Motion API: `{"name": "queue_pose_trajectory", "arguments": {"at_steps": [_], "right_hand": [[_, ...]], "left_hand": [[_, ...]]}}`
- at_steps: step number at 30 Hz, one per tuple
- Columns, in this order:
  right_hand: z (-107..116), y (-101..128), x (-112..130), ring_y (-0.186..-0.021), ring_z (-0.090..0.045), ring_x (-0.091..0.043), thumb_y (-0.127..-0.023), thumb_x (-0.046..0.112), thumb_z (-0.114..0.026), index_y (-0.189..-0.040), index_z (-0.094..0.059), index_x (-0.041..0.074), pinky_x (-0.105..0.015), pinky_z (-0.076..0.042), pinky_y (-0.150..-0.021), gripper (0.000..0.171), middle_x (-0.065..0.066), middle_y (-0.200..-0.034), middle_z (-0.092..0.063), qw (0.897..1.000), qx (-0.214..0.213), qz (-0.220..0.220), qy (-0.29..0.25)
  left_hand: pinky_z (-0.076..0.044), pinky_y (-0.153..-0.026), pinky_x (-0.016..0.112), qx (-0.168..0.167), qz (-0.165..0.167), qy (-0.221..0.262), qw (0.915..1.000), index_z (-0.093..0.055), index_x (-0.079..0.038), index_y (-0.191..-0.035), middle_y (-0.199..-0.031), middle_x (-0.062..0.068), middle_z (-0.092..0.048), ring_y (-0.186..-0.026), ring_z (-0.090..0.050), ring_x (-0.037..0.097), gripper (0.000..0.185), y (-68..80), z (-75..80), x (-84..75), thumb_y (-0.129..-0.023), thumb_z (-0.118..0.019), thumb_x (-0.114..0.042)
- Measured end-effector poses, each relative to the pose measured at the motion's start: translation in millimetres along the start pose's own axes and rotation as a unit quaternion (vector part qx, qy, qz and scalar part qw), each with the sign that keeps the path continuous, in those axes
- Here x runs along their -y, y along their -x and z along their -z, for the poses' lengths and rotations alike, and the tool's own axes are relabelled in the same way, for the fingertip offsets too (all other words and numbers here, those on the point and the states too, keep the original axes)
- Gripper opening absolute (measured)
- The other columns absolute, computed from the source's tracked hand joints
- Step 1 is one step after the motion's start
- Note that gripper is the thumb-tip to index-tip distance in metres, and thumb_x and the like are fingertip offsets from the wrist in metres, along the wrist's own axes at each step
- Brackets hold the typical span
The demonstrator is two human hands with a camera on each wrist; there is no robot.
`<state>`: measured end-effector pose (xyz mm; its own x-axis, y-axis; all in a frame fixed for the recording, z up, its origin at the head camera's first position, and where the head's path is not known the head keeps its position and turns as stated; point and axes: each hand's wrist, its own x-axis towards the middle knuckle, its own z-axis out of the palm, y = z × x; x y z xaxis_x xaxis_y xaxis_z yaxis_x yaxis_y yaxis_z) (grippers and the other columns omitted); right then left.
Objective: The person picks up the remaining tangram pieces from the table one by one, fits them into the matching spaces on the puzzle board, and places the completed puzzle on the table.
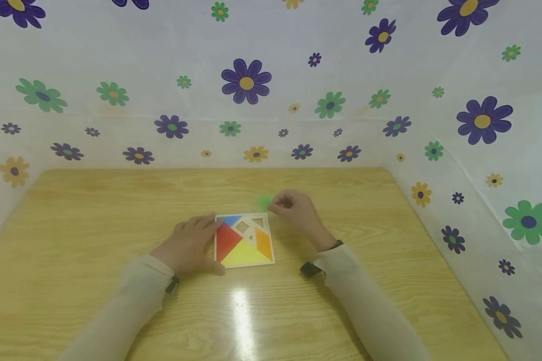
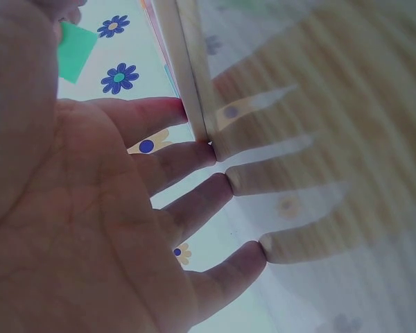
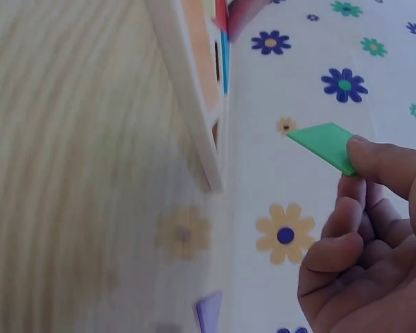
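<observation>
A square wooden tangram tray (image 1: 217,240) lies mid-table with blue, red, yellow and orange pieces (image 1: 244,250) in it and bare slots near its top right. My left hand (image 1: 190,244) rests flat on the table, straight fingers (image 2: 194,156) touching the tray's left edge (image 2: 194,83). My right hand (image 1: 293,208) hovers just beyond the tray's top right corner and pinches a green flat piece (image 3: 324,146) between thumb and fingertips; that piece shows as a green blur (image 1: 264,202) in the head view. The tray's edge (image 3: 187,104) lies left of that hand.
The wooden table (image 1: 95,220) is walled on three sides by white sheeting with flower prints (image 1: 246,81). A small purple piece (image 3: 209,310) lies on the table near the right hand. Glare (image 1: 240,311) marks the table's front.
</observation>
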<state>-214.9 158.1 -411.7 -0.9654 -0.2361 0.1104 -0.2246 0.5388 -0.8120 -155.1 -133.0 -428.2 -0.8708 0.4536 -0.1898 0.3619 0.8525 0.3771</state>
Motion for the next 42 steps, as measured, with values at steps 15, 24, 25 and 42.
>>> {"name": "queue_pose_trajectory", "arguments": {"at_steps": [15,24,25,42], "right_hand": [[-26.3,-10.7,15.9,-0.090,-0.060,-0.019,-0.096,0.026,-0.074,-0.097,-0.077,0.016,-0.032,-0.052,-0.081,0.011,0.003,-0.098,-0.072,0.986,0.157,-0.047,0.012],[-32.7,-17.1,18.4,-0.084,-0.057,-0.018,-0.096,0.024,-0.073,-0.094,-0.077,0.014,-0.030,-0.048,-0.074,0.010,0.000,-0.095,-0.071,0.977,0.201,-0.063,0.027],[-32.8,-17.5,18.2,-0.084,-0.057,-0.017,-0.096,0.024,-0.073,-0.095,-0.077,0.014,-0.030,-0.048,-0.074,0.010,0.000,-0.096,-0.071,0.977,0.202,-0.061,0.030],[-43.2,-20.1,23.7,-0.081,-0.059,-0.017,-0.094,0.025,-0.075,-0.094,-0.071,0.010,-0.030,-0.050,-0.073,0.015,-0.001,-0.093,-0.068,0.968,0.191,-0.089,0.138]], "left_hand": [[-0.025,-0.119,0.068,-0.003,-0.005,0.010,0.9999,-0.034,-0.006,-0.161,-0.168,0.019,-0.027,-0.151,-0.027,0.044,0.116,2.1,1.8,0.7,-0.074,-0.083,-0.065],[-0.024,-0.119,0.067,0.000,-0.003,0.006,1.0000,-0.034,-0.008,-0.162,-0.169,0.017,-0.027,-0.151,-0.027,0.043,0.117,0.3,-1.0,2.6,-0.073,-0.083,-0.068],[-0.024,-0.119,0.067,0.000,-0.003,0.005,1.0000,-0.034,-0.008,-0.162,-0.169,0.017,-0.027,-0.151,-0.027,0.043,0.117,0.3,-0.8,2.1,-0.073,-0.082,-0.068],[-0.025,-0.119,0.067,-0.002,-0.009,0.009,0.9999,-0.034,-0.007,-0.161,-0.168,0.019,-0.028,-0.151,-0.028,0.044,0.116,1.8,3.4,-0.8,-0.074,-0.083,-0.066]]}}
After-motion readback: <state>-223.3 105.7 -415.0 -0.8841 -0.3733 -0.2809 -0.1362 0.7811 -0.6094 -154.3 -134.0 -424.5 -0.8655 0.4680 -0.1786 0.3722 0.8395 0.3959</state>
